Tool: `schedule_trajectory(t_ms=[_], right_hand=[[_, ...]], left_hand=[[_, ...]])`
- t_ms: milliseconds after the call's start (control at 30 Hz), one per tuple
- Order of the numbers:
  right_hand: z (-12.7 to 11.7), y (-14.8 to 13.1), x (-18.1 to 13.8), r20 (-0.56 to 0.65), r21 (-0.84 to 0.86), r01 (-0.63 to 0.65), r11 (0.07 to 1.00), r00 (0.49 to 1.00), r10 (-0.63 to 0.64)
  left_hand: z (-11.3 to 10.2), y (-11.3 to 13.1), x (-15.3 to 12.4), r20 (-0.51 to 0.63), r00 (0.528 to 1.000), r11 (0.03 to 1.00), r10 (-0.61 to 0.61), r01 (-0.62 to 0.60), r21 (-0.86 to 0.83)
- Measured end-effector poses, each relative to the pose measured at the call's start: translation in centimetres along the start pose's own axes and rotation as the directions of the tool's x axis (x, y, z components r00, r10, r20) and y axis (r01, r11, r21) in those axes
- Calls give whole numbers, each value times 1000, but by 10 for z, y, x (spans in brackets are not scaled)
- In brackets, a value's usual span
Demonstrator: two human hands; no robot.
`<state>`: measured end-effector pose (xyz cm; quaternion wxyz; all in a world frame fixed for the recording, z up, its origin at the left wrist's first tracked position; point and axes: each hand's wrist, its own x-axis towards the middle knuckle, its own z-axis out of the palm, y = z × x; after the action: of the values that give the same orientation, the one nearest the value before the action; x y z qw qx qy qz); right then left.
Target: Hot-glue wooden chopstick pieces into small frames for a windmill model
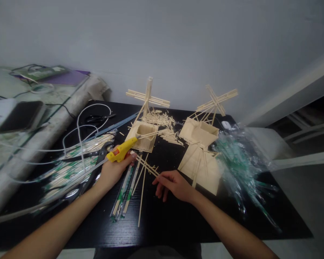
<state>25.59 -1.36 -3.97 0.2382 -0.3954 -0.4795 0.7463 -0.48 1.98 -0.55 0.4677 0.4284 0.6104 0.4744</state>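
Note:
My left hand (115, 171) is wrapped round a yellow hot glue gun (121, 150), its nozzle pointing right. Between my hands runs a pair of thin wooden sticks (145, 164); my right hand (174, 185) pinches their near end. Their far end meets my left thumb and fingertips. Below lie loose chopsticks (142, 194) and wrapped chopsticks (121, 196). Beyond the glue gun stands a stick-built box on a flat base (148, 144), with a cross of sticks (148, 97) behind it. A second stick box (202, 133) and cross (216, 100) stand to the right, near a flat stick panel (207, 176).
Short cut sticks (162, 122) are heaped between the boxes. Clear and green wrappers (240, 165) cover the right side. At left lie packs of wrapped chopsticks (70, 172), a white cable (79, 136) and black-handled scissors (97, 118). A wall rises behind the black table (167, 226).

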Motion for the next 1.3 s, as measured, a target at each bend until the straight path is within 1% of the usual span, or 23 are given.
schedule_trajectory(t_ms=[200,333,433,533,700,867,1067,1167,1300], right_hand=[[3,0,-2,-1,4,20,1000,1000,-20],[4,0,-1,2,19,27,999,1000,-27],[3,0,0,4,29,31,999,999,-31],[3,0,0,6,30,40,999,999,-40],[4,1,1,1,19,54,998,999,-54],[5,3,0,-7,3,63,998,998,-63],[7,4,-2,-11,-7,68,998,998,-69],[6,3,-2,-8,1,69,998,998,-69],[6,2,-2,9,23,61,998,998,-62]], left_hand=[[0,2,-2,8,1000,999,-1,2,-39],[1,3,-3,-3,1000,995,0,0,-96],[2,5,-3,-11,1000,991,12,-13,-129],[2,7,-3,5,999,989,39,-38,-145],[-1,5,1,-35,997,989,68,-72,-127],[-2,-1,3,-28,999,995,39,-41,-90],[-1,1,3,-27,999,999,21,-22,-34],[-1,1,2,-32,999,999,40,-40,6],[-3,1,1,-9,997,996,81,-80,25]])
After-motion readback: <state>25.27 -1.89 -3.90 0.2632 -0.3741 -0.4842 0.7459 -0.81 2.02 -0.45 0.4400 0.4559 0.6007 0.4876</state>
